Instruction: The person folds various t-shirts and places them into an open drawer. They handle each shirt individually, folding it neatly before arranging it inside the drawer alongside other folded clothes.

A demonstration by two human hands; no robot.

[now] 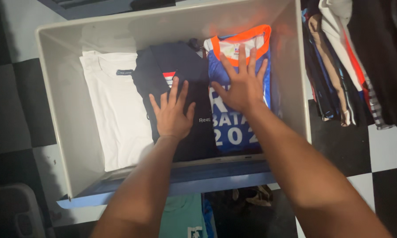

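Looking down, we see a big pale drawer (61, 101) pulled out, with three folded shirts lying side by side in it. Our left hand (172, 112) lies flat on the dark navy shirt (181, 66) in the middle. The fingers are spread wide and the grip is released, so it holds nothing and only presses down. Our right hand (241, 83) lies flat on the blue jersey with the orange collar (234, 132), on the right side of the drawer. Its fingers are spread too, reaching up to the collar, and its grip is loose as well.

The white t-shirt (114, 110) lies on the left, just beside the navy shirt, and no hand touches it. The navy shirt and the blue jersey touch along their edges.

To the right of the drawer, many clothes (348, 61) hang close together in a row. Under the drawer front, we can see a teal shirt (181, 218) lower down. The floor (383, 150) has black and white squares. A grey plastic thing (13, 211) sits in the bottom left corner; we cannot tell what it is.
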